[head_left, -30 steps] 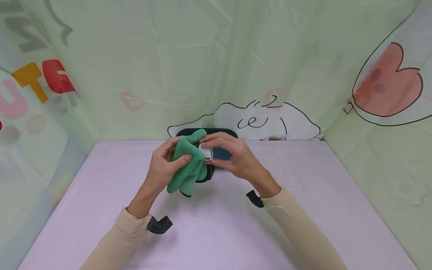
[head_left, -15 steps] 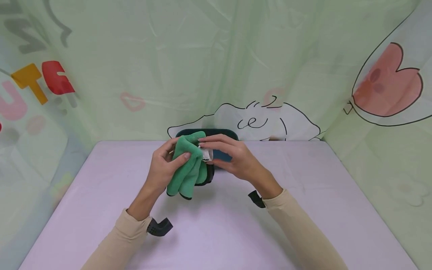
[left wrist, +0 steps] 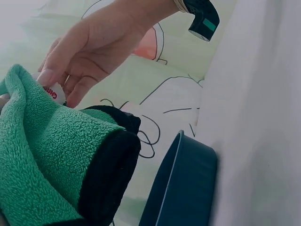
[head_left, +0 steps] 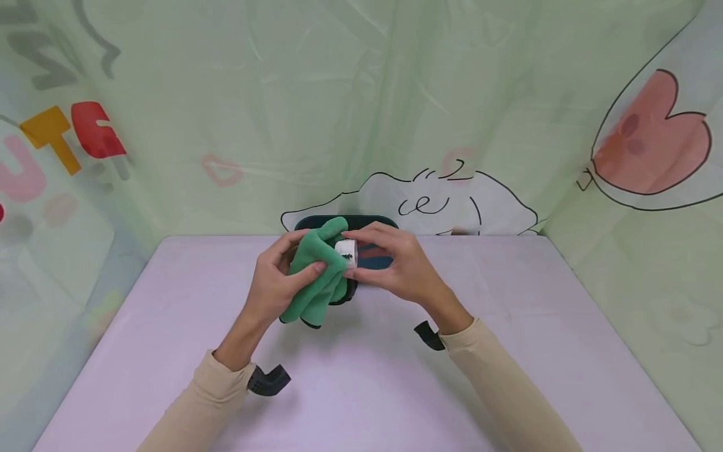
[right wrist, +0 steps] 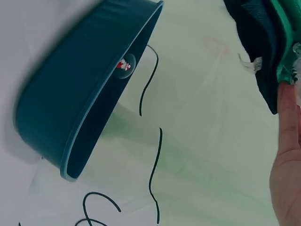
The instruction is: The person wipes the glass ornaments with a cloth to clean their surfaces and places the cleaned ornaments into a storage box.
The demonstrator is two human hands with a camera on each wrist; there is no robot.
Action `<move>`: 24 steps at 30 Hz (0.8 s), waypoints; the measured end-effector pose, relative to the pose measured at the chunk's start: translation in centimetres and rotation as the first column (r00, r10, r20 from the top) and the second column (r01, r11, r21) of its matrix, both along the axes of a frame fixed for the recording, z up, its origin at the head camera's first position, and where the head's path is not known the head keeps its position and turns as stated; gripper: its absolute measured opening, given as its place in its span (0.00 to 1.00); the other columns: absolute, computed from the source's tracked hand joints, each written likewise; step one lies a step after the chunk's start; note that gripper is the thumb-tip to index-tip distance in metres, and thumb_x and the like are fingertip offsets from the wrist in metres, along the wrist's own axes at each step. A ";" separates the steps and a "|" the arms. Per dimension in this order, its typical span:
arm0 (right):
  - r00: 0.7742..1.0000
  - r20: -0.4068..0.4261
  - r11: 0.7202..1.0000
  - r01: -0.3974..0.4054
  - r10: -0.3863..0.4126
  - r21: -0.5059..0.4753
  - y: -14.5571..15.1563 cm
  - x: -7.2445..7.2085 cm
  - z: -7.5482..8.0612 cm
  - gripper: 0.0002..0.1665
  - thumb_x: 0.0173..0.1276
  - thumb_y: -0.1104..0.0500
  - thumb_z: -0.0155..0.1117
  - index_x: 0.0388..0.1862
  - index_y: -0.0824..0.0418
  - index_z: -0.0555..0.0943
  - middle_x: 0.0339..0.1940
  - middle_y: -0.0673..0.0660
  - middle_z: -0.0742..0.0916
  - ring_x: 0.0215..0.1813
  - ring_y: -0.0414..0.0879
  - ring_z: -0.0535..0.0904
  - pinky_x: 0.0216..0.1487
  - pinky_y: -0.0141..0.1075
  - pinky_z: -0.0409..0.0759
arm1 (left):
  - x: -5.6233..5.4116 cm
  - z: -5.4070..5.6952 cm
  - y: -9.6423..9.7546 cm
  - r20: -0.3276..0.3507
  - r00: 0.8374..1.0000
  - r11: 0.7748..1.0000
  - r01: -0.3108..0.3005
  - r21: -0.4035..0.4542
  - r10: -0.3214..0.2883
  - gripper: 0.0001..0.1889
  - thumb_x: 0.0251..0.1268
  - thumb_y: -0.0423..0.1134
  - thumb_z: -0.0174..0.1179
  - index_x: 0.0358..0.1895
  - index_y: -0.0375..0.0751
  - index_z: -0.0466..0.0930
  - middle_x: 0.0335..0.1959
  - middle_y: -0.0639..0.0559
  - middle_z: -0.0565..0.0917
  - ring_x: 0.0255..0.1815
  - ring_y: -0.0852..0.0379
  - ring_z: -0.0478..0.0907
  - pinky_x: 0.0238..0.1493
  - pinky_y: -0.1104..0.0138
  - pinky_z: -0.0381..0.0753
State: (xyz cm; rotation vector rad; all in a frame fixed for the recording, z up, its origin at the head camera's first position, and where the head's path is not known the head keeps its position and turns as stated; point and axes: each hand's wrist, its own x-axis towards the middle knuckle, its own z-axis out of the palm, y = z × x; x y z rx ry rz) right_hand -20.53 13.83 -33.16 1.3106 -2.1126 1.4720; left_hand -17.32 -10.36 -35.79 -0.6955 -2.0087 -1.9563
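Observation:
Above the far side of the table, my left hand [head_left: 270,276] holds a bunched green cloth [head_left: 307,251] with dark edging. My right hand [head_left: 403,263] pinches a small white round piece [head_left: 347,252] with dark markings between fingers and thumb. It looks like the base of a small snow globe; its other end is hidden against the cloth. In the left wrist view, red lettering shows on this white piece [left wrist: 57,92] beside the cloth [left wrist: 51,146]. The right wrist view catches just part of the right hand [right wrist: 289,174] at its right edge.
Behind the hands stands a dark teal bin [head_left: 346,221], mostly covered by them in the head view. In the right wrist view, a clear snow globe [right wrist: 125,66] with a red and white figure sits inside that bin [right wrist: 56,80]. Printed curtains enclose the pale table [head_left: 361,376].
The white piece has turned in my right hand, so its dark markings show differently. The right fingers have shifted their grip a little. My left hand stays on the cloth, nearly in place.

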 end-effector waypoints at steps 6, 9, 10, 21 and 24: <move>0.989 0.143 0.999 0.032 -0.037 0.039 0.1 0.3 0.3 0.29 0.59 0.65 0.79 0.61 0.61 0.83 0.49 0.53 0.87 0.49 0.46 0.86 0.50 0.39 0.87 | 0.1 0.1 0.1 -0.030 1.000 1.000 -0.007 -0.016 0.006 0.26 0.60 0.24 0.69 0.63 0.34 0.77 0.52 0.47 0.82 0.50 0.53 0.81 0.52 0.68 0.82; 0.976 0.215 0.998 0.036 -0.045 0.047 0.2 0.3 0.4 0.27 0.61 0.64 0.77 0.61 0.59 0.83 0.50 0.51 0.87 0.50 0.45 0.86 0.50 0.39 0.87 | 0.1 0.2 0.0 -0.045 0.999 0.999 -0.010 -0.031 0.008 0.28 0.58 0.22 0.69 0.63 0.36 0.77 0.50 0.48 0.83 0.48 0.53 0.80 0.51 0.69 0.82; 0.970 0.238 0.998 0.038 -0.049 0.051 0.2 0.3 0.5 0.27 0.62 0.63 0.77 0.61 0.58 0.84 0.50 0.51 0.87 0.50 0.45 0.86 0.50 0.39 0.87 | 0.2 0.2 -0.1 -0.052 0.999 0.999 -0.010 -0.039 0.008 0.28 0.57 0.21 0.70 0.63 0.37 0.78 0.49 0.49 0.83 0.48 0.53 0.80 0.51 0.68 0.81; 0.898 0.432 0.993 0.042 -0.085 0.109 0.5 0.2 1.0 0.21 0.64 0.55 0.76 0.56 0.55 0.86 0.45 0.53 0.89 0.46 0.48 0.86 0.46 0.40 0.87 | 0.0 0.2 -0.4 -0.173 0.982 0.993 0.065 -0.101 -0.082 0.30 0.54 0.20 0.72 0.63 0.34 0.77 0.57 0.43 0.82 0.54 0.52 0.79 0.53 0.64 0.83; 0.883 0.461 0.993 0.035 -0.084 0.115 0.5 0.3 1.2 0.20 0.65 0.55 0.75 0.55 0.56 0.85 0.43 0.55 0.89 0.44 0.50 0.87 0.45 0.39 0.86 | -0.1 0.0 -0.4 -0.183 0.980 0.992 0.062 -0.112 -0.082 0.30 0.53 0.20 0.72 0.62 0.35 0.77 0.58 0.43 0.82 0.58 0.50 0.78 0.56 0.63 0.81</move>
